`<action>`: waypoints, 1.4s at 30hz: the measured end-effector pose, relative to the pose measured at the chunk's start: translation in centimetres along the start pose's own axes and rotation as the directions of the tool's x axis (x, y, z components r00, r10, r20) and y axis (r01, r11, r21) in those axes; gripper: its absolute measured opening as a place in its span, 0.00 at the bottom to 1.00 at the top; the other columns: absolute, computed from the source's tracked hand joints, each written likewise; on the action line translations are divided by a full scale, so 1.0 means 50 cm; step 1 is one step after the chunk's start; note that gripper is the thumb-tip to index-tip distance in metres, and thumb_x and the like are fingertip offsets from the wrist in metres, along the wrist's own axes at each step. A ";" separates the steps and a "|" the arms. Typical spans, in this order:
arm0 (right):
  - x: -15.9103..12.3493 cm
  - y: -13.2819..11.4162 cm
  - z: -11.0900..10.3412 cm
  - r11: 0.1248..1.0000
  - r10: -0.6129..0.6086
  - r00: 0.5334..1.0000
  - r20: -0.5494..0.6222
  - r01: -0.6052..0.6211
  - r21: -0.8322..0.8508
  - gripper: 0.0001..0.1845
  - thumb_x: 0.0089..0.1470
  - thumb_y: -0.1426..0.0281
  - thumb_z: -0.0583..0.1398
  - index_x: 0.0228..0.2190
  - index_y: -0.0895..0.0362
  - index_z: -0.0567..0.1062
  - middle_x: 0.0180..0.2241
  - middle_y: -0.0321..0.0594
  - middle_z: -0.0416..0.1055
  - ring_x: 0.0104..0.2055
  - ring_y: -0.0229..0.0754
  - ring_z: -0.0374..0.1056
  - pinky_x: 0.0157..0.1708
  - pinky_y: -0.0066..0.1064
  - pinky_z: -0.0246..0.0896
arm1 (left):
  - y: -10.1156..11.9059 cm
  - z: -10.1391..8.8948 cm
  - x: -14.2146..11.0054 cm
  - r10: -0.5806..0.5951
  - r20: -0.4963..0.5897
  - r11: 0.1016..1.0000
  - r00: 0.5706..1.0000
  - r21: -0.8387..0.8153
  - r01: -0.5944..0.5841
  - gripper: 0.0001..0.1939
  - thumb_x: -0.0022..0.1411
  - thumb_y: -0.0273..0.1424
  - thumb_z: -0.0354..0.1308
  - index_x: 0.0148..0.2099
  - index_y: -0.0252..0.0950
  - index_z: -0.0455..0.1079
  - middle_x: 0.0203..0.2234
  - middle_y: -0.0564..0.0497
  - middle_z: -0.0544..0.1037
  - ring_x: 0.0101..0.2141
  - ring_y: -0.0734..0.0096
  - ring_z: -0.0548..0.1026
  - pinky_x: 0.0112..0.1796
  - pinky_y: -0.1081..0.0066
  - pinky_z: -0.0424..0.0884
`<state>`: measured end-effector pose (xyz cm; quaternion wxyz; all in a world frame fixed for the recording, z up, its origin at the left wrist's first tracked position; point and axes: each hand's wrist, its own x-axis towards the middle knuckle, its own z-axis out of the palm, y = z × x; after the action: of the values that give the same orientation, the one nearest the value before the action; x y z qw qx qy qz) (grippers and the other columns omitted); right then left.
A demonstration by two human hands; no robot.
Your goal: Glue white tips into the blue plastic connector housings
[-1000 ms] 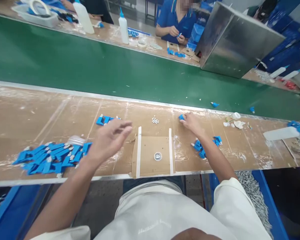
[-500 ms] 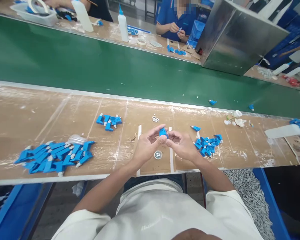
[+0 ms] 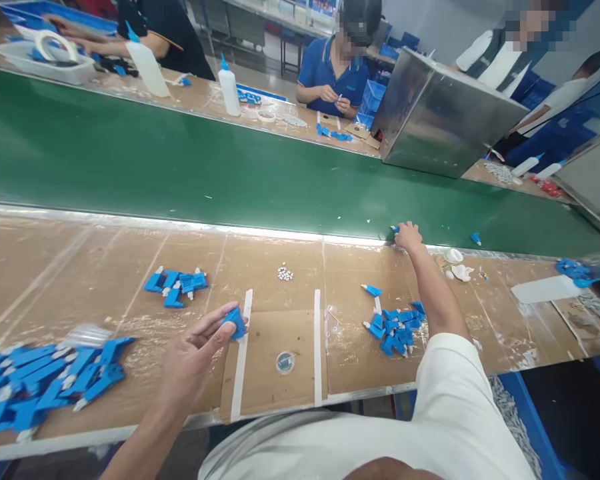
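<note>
Keep blue piece (image 3: 235, 323) pinched lightly in left hand (image 3: 195, 350), 10 o'clock from round dish (image 3: 285, 362); at 1 o'clock, secure blue part (image 3: 395, 229) at right hand (image 3: 409, 235) (cannot tell if gripped) before lifting

Right fingers (image 3: 404, 233) now at green belt (image 3: 230, 167)

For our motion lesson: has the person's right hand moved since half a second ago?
Yes: the right hand has gone right and forward from the right white tape strip, to the near edge of the green belt.
</note>
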<state>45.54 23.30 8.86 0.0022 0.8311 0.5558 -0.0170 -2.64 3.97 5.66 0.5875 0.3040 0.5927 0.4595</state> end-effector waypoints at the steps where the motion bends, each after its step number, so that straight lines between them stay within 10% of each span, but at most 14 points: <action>1: 0.004 0.005 0.011 1.000 -0.015 1.000 0.011 0.015 -0.004 0.17 0.63 0.70 0.57 0.51 0.64 0.74 0.55 0.64 0.68 0.57 0.58 0.62 0.51 0.44 0.61 | -0.006 -0.001 -0.001 -0.001 -0.014 1.000 1.000 -0.022 0.000 0.36 0.39 0.50 0.79 0.48 0.37 0.82 0.34 0.45 0.86 0.37 0.56 0.85 0.39 0.67 0.81; 15: -0.265 0.059 0.074 0.954 -0.300 0.941 0.153 0.296 0.050 0.10 0.59 0.71 0.62 0.40 0.59 0.81 0.43 0.52 0.79 0.45 0.53 0.72 0.45 0.38 0.65 | -0.018 0.019 -0.040 0.048 0.246 0.954 0.968 -0.297 0.028 0.28 0.44 0.40 0.79 0.47 0.35 0.83 0.33 0.45 0.85 0.31 0.66 0.82 0.34 0.71 0.79; 21: -0.337 -0.015 0.010 0.879 -0.226 0.937 -0.267 0.315 0.359 0.17 0.59 0.62 0.64 0.47 0.55 0.79 0.47 0.50 0.77 0.48 0.53 0.74 0.50 0.47 0.69 | -0.039 0.013 -0.032 -0.001 0.315 0.881 0.949 -0.449 0.150 0.24 0.47 0.37 0.79 0.45 0.32 0.81 0.33 0.44 0.83 0.29 0.72 0.80 0.30 0.78 0.76; 25: -0.436 -0.148 0.022 0.709 -0.356 0.934 -0.027 0.290 0.643 0.16 0.57 0.58 0.63 0.42 0.55 0.81 0.37 0.44 0.80 0.38 0.47 0.76 0.40 0.40 0.72 | -0.056 0.014 -0.008 -0.072 0.284 0.808 0.956 -0.546 0.223 0.13 0.53 0.28 0.74 0.41 0.31 0.79 0.30 0.48 0.82 0.25 0.78 0.77 0.26 0.82 0.74; 28: -0.473 -0.217 0.049 0.772 -0.430 0.901 0.063 0.330 0.543 0.10 0.57 0.64 0.62 0.37 0.55 0.81 0.35 0.44 0.81 0.37 0.47 0.76 0.40 0.39 0.69 | -0.065 0.009 0.001 -0.113 0.271 0.765 0.956 -0.591 0.258 0.08 0.57 0.25 0.71 0.40 0.32 0.78 0.28 0.49 0.81 0.24 0.79 0.76 0.23 0.84 0.73; 37: -0.488 -0.196 0.088 0.926 -0.298 0.944 0.142 0.249 0.284 0.06 0.56 0.67 0.62 0.31 0.54 0.79 0.32 0.43 0.79 0.35 0.48 0.73 0.35 0.36 0.61 | -0.092 -0.018 0.016 -0.145 0.348 0.729 0.926 -0.595 0.337 0.12 0.53 0.25 0.73 0.40 0.31 0.79 0.30 0.48 0.82 0.25 0.78 0.77 0.24 0.84 0.73; 42: -0.539 -0.231 0.103 0.713 -0.422 0.889 0.180 0.203 0.672 0.12 0.54 0.59 0.64 0.34 0.55 0.80 0.32 0.41 0.78 0.33 0.43 0.72 0.35 0.35 0.66 | -0.104 -0.017 0.025 -0.148 0.372 0.731 0.916 -0.583 0.355 0.12 0.54 0.25 0.72 0.42 0.30 0.78 0.32 0.47 0.82 0.26 0.77 0.78 0.25 0.82 0.74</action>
<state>24.45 2.72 4.71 -0.1917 0.6599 0.6427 -0.3387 -2.68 2.92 0.37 0.7956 0.0678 0.3399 0.4968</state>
